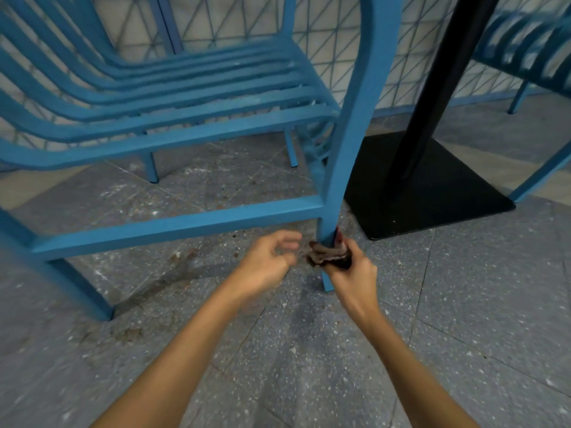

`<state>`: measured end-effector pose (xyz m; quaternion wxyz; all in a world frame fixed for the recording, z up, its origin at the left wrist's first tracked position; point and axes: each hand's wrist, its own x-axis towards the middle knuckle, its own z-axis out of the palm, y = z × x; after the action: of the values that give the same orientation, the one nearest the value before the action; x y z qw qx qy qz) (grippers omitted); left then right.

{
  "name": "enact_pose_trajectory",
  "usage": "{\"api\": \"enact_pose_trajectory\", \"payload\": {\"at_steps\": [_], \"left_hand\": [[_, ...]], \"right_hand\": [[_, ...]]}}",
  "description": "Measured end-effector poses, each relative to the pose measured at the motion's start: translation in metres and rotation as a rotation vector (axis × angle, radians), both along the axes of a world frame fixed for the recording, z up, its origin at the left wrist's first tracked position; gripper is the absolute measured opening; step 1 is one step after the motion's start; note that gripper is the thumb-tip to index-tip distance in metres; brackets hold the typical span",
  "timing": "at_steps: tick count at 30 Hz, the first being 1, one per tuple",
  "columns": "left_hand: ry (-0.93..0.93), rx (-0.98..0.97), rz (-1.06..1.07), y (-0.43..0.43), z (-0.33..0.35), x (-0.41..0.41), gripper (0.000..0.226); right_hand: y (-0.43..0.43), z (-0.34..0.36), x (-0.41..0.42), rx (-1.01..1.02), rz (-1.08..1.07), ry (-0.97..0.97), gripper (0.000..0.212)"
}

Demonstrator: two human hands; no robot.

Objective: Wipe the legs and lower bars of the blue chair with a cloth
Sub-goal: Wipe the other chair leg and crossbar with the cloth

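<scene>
Hands work low on a blue chair (197,97) set on a speckled grey floor (309,350). The right hand (355,270) is closed around a bunched dark reddish-brown cloth (327,254), pressing it against the chair's near front leg (343,168) just below the joint where the lower bar (173,227) meets it, a little above the leg's foot. The cloth wraps partway round the leg, its folds spilling out on the side facing the other hand. The left hand (268,257) hovers just beside the cloth, under the right end of that lower bar, its fingers loosely curled and apart, holding nothing; it is slightly blurred. Both bare forearms reach up from the bottom edge of the frame.

The lower bar runs leftward from the wiped leg to another leg (77,285) at the near left. Above, the chair's slatted seat sweeps back toward a wall of white tiles (340,44) patterned with blue lines. Pale scuffs and brownish stains mark the floor beneath the seat. Just right of the wiped leg, a black square base (432,193) lies flat on the floor, with a black post (445,72) rising from it. Part of a second blue chair (525,47) shows at the upper right corner.
</scene>
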<state>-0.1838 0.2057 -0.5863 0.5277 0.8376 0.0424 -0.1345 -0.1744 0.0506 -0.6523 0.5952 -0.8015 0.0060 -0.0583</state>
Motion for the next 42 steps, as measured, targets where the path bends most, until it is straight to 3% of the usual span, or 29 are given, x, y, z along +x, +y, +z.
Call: {"api": "enact_pose_trajectory", "payload": {"at_steps": [4, 6, 8, 11, 14, 16, 20, 22, 24, 26, 28, 30, 33, 35, 39, 42], "left_hand": [[0.055, 0.191, -0.240, 0.028, 0.032, -0.002, 0.031], [0.007, 0.328, -0.269, 0.044, 0.050, 0.003, 0.024], [-0.073, 0.441, -0.184, 0.058, 0.065, 0.008, 0.013], [-0.228, 0.642, 0.086, 0.081, 0.077, 0.005, 0.004], [-0.250, 0.663, 0.230, 0.108, 0.070, -0.004, 0.019], [-0.247, 0.654, 0.267, 0.120, 0.066, -0.006, 0.027], [-0.314, 0.572, 0.372, 0.126, 0.067, -0.004, 0.029], [-0.354, 0.563, 0.363, 0.126, 0.068, -0.003, 0.029], [-0.376, 0.543, 0.347, 0.125, 0.069, -0.001, 0.028], [-0.390, 0.527, 0.342, 0.124, 0.071, 0.001, 0.029], [-0.399, 0.524, 0.336, 0.122, 0.073, 0.004, 0.034], [-0.398, 0.513, 0.321, 0.119, 0.072, 0.007, 0.037], [-0.404, 0.508, 0.291, 0.111, 0.067, 0.011, 0.038], [-0.410, 0.495, 0.284, 0.106, 0.065, 0.015, 0.038], [-0.418, 0.424, 0.326, 0.104, 0.070, 0.021, 0.039], [-0.397, 0.366, 0.354, 0.111, 0.073, 0.026, 0.040]], "right_hand": [[0.003, 0.061, -0.024, 0.027, -0.126, -0.202, 0.024], [0.011, 0.086, -0.035, -0.167, -0.085, -0.419, 0.022], [0.025, 0.103, -0.031, -0.442, 0.047, -0.603, 0.034], [0.051, 0.108, 0.003, -0.798, 0.235, -0.482, 0.052], [0.083, 0.099, 0.020, -1.112, 0.325, -0.229, 0.061], [0.107, 0.097, 0.017, -1.199, 0.384, -0.255, 0.060], [0.125, 0.101, 0.004, -0.979, 0.675, -0.450, 0.060], [0.110, 0.107, 0.005, -0.861, 0.762, -0.553, 0.046], [0.089, 0.112, 0.012, -0.753, 0.647, -0.600, 0.024], [0.075, 0.118, 0.025, -0.660, 0.427, -0.579, 0.017], [0.075, 0.118, 0.035, -0.655, 0.354, -0.498, 0.023], [0.086, 0.114, 0.031, -0.624, 0.478, -0.422, 0.032], [0.105, 0.096, 0.010, -0.767, 0.723, -0.581, 0.031], [0.099, 0.096, 0.002, -0.787, 0.824, -0.588, 0.030], [0.087, 0.118, 0.009, -0.626, 0.720, -0.572, 0.024], [0.101, 0.117, 0.029, -0.665, 0.657, -0.564, 0.035]]}}
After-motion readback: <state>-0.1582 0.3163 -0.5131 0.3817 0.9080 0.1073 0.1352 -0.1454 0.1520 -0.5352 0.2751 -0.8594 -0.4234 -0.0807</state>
